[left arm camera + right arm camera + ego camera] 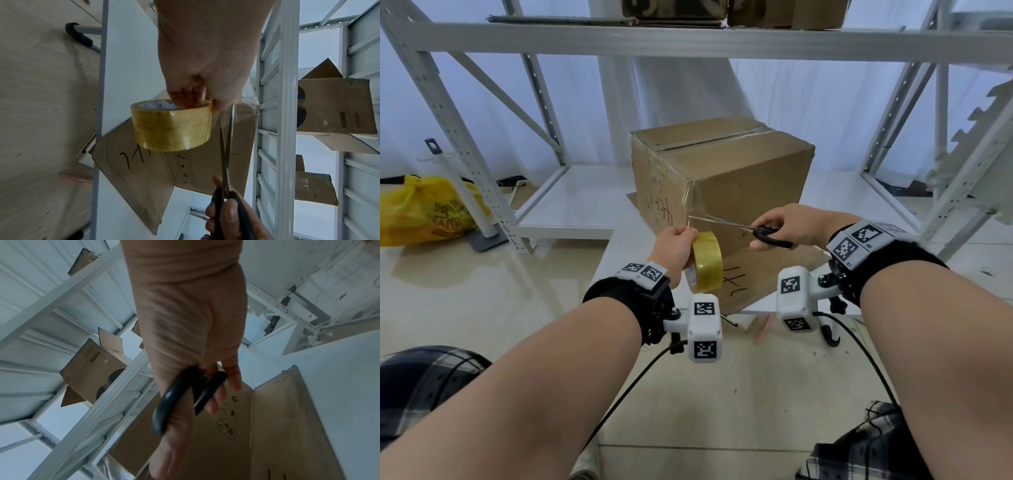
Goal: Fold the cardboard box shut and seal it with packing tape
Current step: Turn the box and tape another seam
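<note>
Flaps are folded and taped along the top seam of the cardboard box (722, 171) on the desk (616, 246); only the cut remains, I'd say.

Left wrist view: left hand (205, 65) grips the tape roll (171, 125), fingers hooked inside its core.

Right wrist view: right hand (185, 337) curls through the scissors (180, 395) handles, blades hidden here.

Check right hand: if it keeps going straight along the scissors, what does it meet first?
Probably the stretched tape strip between the tape roll and cardboard box; the scissors in the right hand already reach it. Beyond lies the left hand.
</note>
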Available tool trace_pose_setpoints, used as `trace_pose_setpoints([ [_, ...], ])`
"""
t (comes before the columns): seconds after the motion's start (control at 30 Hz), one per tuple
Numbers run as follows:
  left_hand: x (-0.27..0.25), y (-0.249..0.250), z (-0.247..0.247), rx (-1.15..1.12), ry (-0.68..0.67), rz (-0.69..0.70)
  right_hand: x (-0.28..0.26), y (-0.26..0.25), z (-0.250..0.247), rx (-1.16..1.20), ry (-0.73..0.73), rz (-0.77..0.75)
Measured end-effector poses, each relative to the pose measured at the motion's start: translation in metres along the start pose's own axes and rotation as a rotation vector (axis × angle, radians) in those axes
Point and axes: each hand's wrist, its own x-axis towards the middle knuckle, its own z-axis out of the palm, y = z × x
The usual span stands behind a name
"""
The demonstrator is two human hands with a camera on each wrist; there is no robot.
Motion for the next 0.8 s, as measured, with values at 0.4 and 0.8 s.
trace_pose_setpoints([
  [0.4, 0.002, 0.003, -0.015, -0.032, -0.078, -0.016, 0.031, -0.012, -0.006, -0.028, -0.185, 0.022],
  [0.8, 0.001, 0.005, -0.014, -0.055, -0.094, -0.059, 0.034, -0.016, -0.014, -0.017, -0.180, 0.007],
])
